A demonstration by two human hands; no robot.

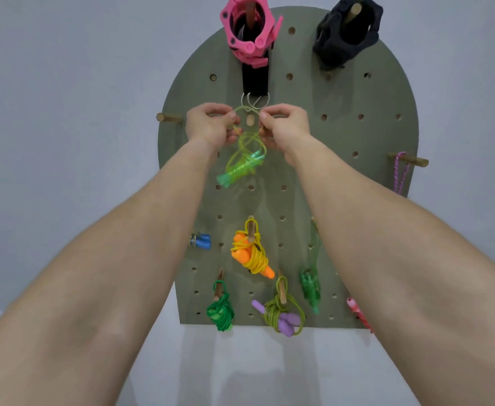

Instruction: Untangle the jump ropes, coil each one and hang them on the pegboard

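Observation:
A coiled light-green jump rope (241, 164) with translucent green handles hangs in front of the olive pegboard (343, 171). My left hand (211, 124) and my right hand (284, 127) each pinch one side of its top loop, spreading the loop around a wooden peg (250, 121). Lower on the board hang other coiled ropes: a yellow one with orange handles (250, 253), a dark green one (220, 312), an olive one with purple handles (282, 316) and a translucent green one (310, 284).
A pink clamp (250, 30) and a black clamp (347, 30) sit on top pegs, with a black strap and metal rings (255, 98) just above my hands. Bare pegs stick out at left (168, 117); a purple cord (400, 174) hangs on the right peg. Blue handles (202, 241) sit lower left.

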